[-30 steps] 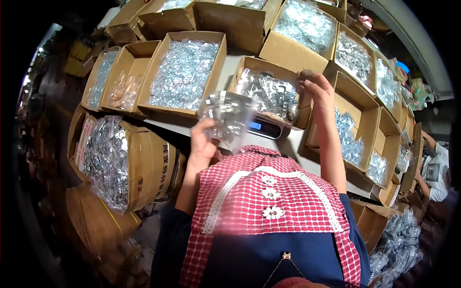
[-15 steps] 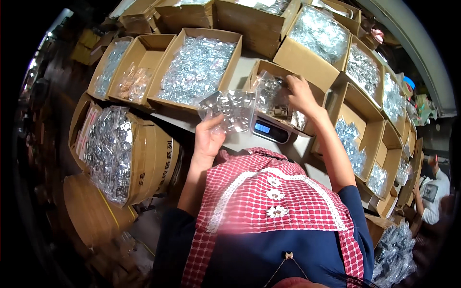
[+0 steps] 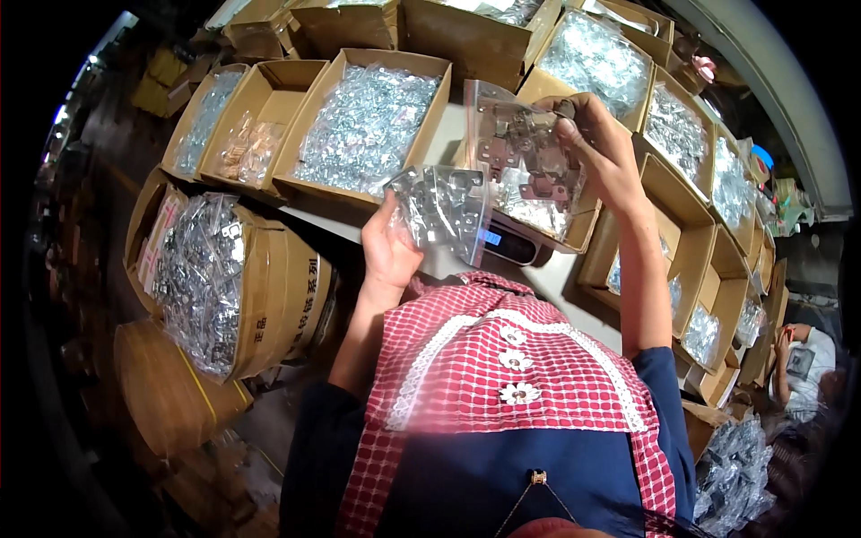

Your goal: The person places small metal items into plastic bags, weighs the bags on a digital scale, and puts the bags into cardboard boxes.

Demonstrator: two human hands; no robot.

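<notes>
My left hand [image 3: 389, 244] is closed on the edge of a clear zip bag [image 3: 441, 208] with flat metal pieces showing inside. A second clear bag [image 3: 522, 143], holding darker metal fittings with holes in them, hangs from my right hand [image 3: 599, 148]. That hand pinches it by the upper right corner. Below it, a cardboard box [image 3: 583, 235] with bagged metal parts rests on a digital scale [image 3: 529, 249] with a lit blue display. The raised bag hides much of the box's inside, and the two bags nearly meet at their edges.
Open cardboard boxes of small bagged parts line the table: a wide one [image 3: 363, 125] at the far left, several at right. A large carton [image 3: 202, 278] full of bagged metal pieces stands left. Clear bags [image 3: 734, 471] are heaped at lower right. Another person [image 3: 803, 368] is at far right.
My right hand has come up out of the box on the scale, lifting a bag of metal fittings. The left hand's bag has turned more upright and shifted slightly right.
</notes>
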